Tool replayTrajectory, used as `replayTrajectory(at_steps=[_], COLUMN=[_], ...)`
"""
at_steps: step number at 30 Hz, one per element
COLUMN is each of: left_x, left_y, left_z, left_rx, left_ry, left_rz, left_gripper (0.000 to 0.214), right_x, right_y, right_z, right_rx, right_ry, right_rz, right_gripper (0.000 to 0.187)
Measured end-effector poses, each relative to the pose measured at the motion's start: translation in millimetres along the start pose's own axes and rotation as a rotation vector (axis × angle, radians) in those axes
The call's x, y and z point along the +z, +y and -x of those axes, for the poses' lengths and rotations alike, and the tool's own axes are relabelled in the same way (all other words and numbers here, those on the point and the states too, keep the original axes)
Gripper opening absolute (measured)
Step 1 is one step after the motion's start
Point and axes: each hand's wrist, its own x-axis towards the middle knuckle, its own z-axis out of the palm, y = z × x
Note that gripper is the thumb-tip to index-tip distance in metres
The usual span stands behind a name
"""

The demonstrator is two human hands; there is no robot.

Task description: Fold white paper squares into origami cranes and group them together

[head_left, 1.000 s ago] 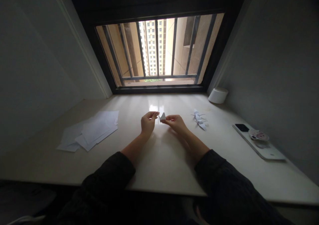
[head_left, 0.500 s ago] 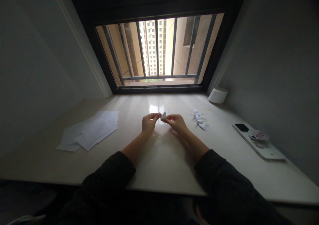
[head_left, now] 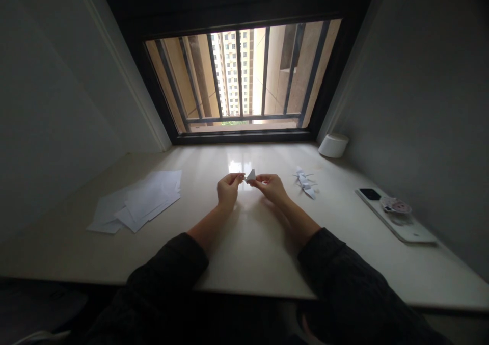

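A small folded piece of white paper [head_left: 250,176] is held just above the pale desk [head_left: 244,243], in front of the window. My left hand [head_left: 228,189] pinches its left tip with fingers closed. My right hand [head_left: 270,186] pinches its right side, fingers also closed. Both forearms in dark sleeves reach forward from the bottom of the view. The paper points upward like a small triangle.
A loose pile of white sheets [head_left: 137,205] lies to the left. Folded paper figures [head_left: 305,182] lie to the right of my hands. A phone with a round sticker [head_left: 393,213] rests at the far right. A white round container [head_left: 333,144] stands near the barred window [head_left: 240,75].
My hands have shifted only slightly; the left fingertips have moved along the folded paper's left tip. The view has tilted a little.
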Motion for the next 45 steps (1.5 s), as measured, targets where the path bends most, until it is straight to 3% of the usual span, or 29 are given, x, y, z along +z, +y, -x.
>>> replayTrajectory(at_steps=[14, 27, 45], left_x=[0.0, 3.4, 5.8], left_y=[-5, -2, 2], left_z=[-3, 3, 6], left_rx=[0.066, -0.012, -0.026], left_ry=[-0.018, 0.032, 0.022], left_rz=[0.078, 0.030, 0.041], left_gripper=[0.021, 0.022, 0.025], right_x=[2, 2, 1], right_y=[-3, 1, -9], right_z=[2, 0, 5], right_rx=[-0.015, -0.011, -0.129], right_ry=[-0.039, -0.005, 0.078], right_rz=[-0.054, 0.018, 0.182], right_gripper=[0.027, 0.032, 0.030])
